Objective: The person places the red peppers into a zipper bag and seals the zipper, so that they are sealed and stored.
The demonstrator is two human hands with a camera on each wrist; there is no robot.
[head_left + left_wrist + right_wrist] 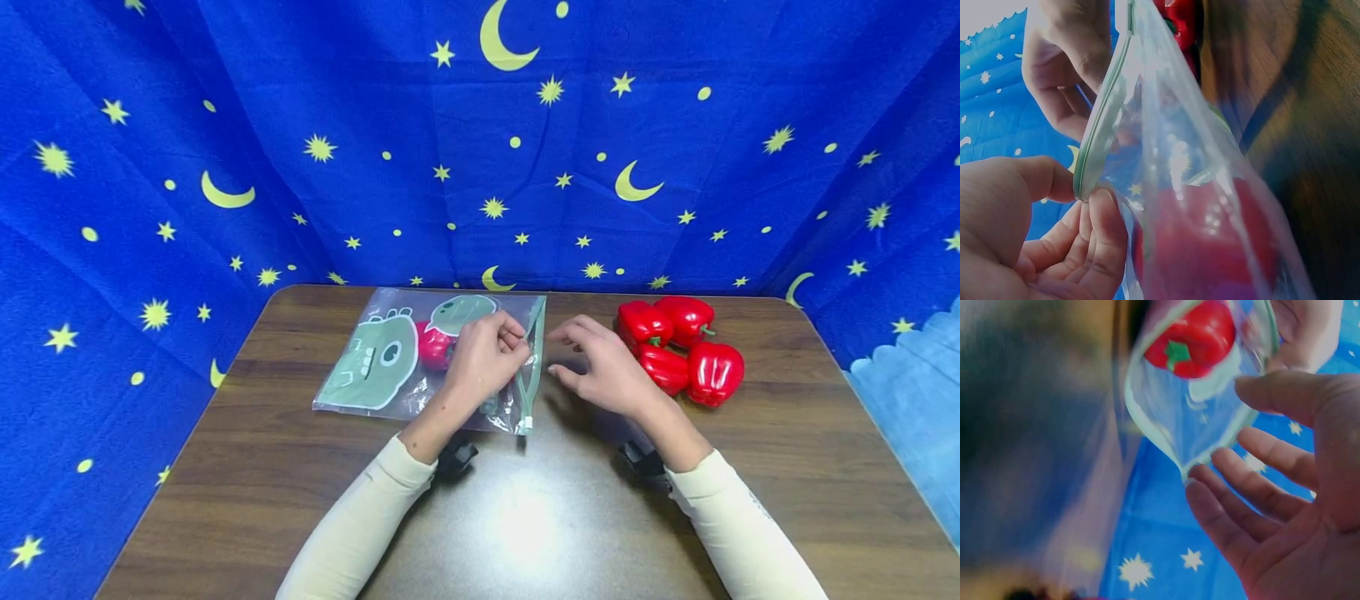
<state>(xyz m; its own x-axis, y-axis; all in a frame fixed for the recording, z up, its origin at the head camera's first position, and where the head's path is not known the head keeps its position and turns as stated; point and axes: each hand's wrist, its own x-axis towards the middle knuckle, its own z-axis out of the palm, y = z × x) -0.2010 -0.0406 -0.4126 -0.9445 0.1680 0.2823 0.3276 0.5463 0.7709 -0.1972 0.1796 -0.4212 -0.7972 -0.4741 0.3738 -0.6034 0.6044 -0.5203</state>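
Note:
A clear zip bag point(420, 400) printed with green cartoon figures lies on the table, its mouth facing right and parted. Inside it is a red bell pepper point(1207, 337) with a green stem. My left hand point(487, 354) pinches the upper edge of the bag's mouth between thumb and fingers, lifting it a little. Just right of the mouth is my right hand point(603, 367), fingers spread and slightly bent, with nothing held. In the right wrist view its fingertips are close to the green zip rim point(1154, 434); whether they touch it I cannot tell.
Several glossy red bell peppers point(716, 375) sit in a cluster on the wooden table point(787, 467), just beyond my right hand. The white zip slider point(527, 423) is at the near corner of the bag. A blue star-patterned cloth point(450, 200) hangs behind the table.

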